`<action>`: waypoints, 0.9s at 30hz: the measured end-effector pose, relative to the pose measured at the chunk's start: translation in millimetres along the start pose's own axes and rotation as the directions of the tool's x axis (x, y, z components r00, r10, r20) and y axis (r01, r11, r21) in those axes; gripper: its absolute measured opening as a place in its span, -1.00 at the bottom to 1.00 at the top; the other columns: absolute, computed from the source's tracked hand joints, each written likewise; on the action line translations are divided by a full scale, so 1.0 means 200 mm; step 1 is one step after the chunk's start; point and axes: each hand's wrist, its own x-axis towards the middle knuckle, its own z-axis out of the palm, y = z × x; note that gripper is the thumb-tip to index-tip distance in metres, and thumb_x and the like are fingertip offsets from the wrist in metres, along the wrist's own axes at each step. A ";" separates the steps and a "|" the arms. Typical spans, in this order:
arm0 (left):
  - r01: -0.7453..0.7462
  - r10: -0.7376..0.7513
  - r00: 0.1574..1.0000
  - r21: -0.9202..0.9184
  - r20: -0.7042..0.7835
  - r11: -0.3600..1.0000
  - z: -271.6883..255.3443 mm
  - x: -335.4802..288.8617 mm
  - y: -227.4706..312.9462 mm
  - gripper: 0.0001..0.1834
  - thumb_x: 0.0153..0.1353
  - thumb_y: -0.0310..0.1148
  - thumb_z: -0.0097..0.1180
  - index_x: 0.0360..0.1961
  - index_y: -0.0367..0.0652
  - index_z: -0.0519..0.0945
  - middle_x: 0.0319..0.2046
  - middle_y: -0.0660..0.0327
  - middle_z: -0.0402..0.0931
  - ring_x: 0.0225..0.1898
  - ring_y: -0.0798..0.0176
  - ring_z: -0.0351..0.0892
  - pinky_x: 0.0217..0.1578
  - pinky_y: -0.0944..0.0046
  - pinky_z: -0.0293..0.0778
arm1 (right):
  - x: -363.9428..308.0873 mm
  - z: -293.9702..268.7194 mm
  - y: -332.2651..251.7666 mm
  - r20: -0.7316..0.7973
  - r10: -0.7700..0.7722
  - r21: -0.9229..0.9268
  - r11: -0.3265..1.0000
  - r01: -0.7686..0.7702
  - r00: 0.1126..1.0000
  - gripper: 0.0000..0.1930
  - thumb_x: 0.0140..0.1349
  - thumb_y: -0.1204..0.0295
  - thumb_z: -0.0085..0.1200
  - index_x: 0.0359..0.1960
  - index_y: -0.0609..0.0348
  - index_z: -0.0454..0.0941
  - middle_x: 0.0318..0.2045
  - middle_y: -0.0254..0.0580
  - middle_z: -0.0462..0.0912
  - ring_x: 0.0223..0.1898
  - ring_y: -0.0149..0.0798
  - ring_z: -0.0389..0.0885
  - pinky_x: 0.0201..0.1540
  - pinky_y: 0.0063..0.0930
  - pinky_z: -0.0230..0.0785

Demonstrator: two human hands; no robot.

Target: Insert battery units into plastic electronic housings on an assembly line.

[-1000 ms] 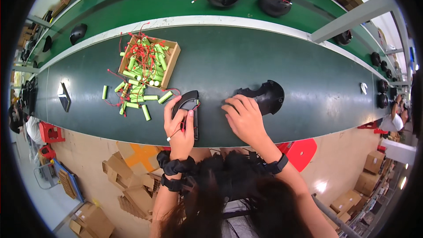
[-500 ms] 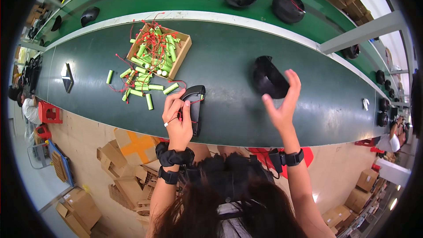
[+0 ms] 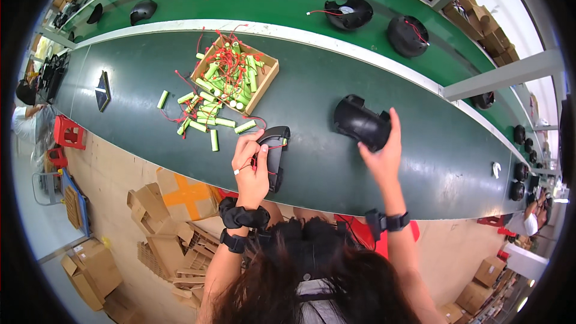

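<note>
Dark green belt [image 3: 150, 78] runs across the whole shot, with a second green line behind it carrying more black housings. Left hand [image 3: 251, 171] is curled around the near end of a black shell [image 3: 275, 155] lying on the belt, fingers pinched on what looks like a thin red wire, though it's too small to be sure. Right hand [image 3: 384, 153] is spread fairly wide, palm and fingers against the side of a black housing [image 3: 359, 123] sitting on the belt further right; I can't tell if it's really gripping or just resting against it. Both wrists wear dark bands, and the person's hair hides the lower forearms. Just left of the shell there's a cardboard box [image 3: 264, 81] stuffed with green cells [image 3: 210, 108] and red leads, with a bunch spilled loose on the belt beside it. Flattened brown cartons [image 3: 180, 204] litter the floor below, one with an orange patch.
</note>
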 end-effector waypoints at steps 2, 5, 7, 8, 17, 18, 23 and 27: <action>0.026 -0.026 1.000 0.012 -0.004 1.000 0.00 0.00 0.01 -0.83 0.18 -0.60 0.05 -0.53 -0.38 0.37 -0.18 -0.04 0.51 -0.14 0.07 0.52 -0.11 0.25 0.39 | -0.10 0.02 -0.12 0.049 -0.220 -0.210 0.951 0.225 0.974 -0.05 -0.31 0.43 0.38 0.26 0.07 0.18 0.11 0.14 0.32 0.09 0.17 0.34 0.16 -0.07 0.21; 0.015 -0.015 1.000 0.017 -0.014 1.000 0.02 -0.01 0.05 -0.82 0.19 -0.59 0.04 -0.53 -0.38 0.35 -0.18 -0.03 0.50 -0.13 0.08 0.51 -0.09 0.26 0.37 | -0.26 0.03 -0.22 0.159 -0.351 0.090 0.936 0.340 0.923 -0.11 -0.26 0.29 0.40 0.20 0.13 0.22 0.05 0.06 0.32 0.10 0.18 0.27 0.15 0.03 0.13; 0.010 -0.009 1.000 0.035 -0.027 0.999 0.05 -0.01 0.08 -0.81 0.18 -0.59 0.04 -0.55 -0.38 0.35 -0.18 -0.04 0.50 -0.14 0.07 0.51 -0.10 0.25 0.37 | -0.31 0.07 -0.22 0.242 -0.281 0.260 0.941 0.217 0.929 -0.11 -0.18 0.20 0.37 0.22 0.20 0.18 0.04 0.07 0.30 0.12 0.17 0.23 0.18 0.00 0.11; 0.011 -0.011 1.000 0.034 -0.025 0.999 0.05 -0.02 0.07 -0.81 0.18 -0.59 0.04 -0.55 -0.38 0.35 -0.18 -0.04 0.50 -0.14 0.07 0.51 -0.10 0.25 0.37 | -0.32 0.10 -0.24 0.243 -0.279 0.258 0.942 0.215 0.929 -0.11 -0.18 0.20 0.37 0.22 0.20 0.18 0.04 0.07 0.30 0.12 0.17 0.23 0.18 0.00 0.11; -0.029 0.027 0.999 0.101 0.021 0.994 0.11 -0.03 0.07 -0.87 0.13 -0.65 0.03 -0.52 -0.37 0.36 -0.20 -0.05 0.49 -0.07 -0.06 0.50 -0.10 0.18 0.40 | -0.26 0.34 -0.27 0.300 0.007 0.571 0.799 -0.186 0.954 -0.60 0.06 0.58 0.11 0.00 0.28 0.48 0.02 -0.03 0.55 0.05 -0.08 0.54 0.15 -0.35 0.31; -0.036 0.034 0.999 0.104 0.022 0.994 0.10 -0.02 0.07 -0.84 0.15 -0.64 0.03 -0.54 -0.37 0.35 -0.20 -0.04 0.50 -0.09 -0.01 0.51 -0.09 0.21 0.40 | -0.25 0.34 -0.26 0.301 0.010 0.572 0.798 -0.189 0.954 -0.60 0.06 0.58 0.11 0.00 0.28 0.48 0.02 -0.03 0.55 0.05 -0.08 0.54 0.15 -0.35 0.31; -0.057 0.052 0.996 0.076 0.077 0.995 0.12 -0.02 0.09 -0.82 0.16 -0.62 0.04 -0.55 -0.36 0.35 -0.18 -0.02 0.50 -0.09 0.05 0.52 -0.06 0.23 0.38 | -0.19 0.35 -0.22 0.321 -0.027 0.663 0.720 -0.204 0.947 -0.61 0.13 0.55 0.11 0.04 0.24 0.47 0.11 -0.02 0.50 0.15 -0.11 0.46 0.21 -0.33 0.23; -0.021 0.018 0.999 0.077 0.038 0.997 0.14 -0.03 0.10 -0.83 0.15 -0.61 0.04 -0.55 -0.36 0.35 -0.19 -0.02 0.50 -0.03 -0.04 0.50 -0.10 0.20 0.40 | -0.23 0.42 -0.25 0.293 0.031 0.756 0.604 -0.252 0.955 -0.60 0.17 0.50 0.08 0.08 0.27 0.44 0.14 0.01 0.47 0.20 -0.11 0.40 0.25 -0.30 0.17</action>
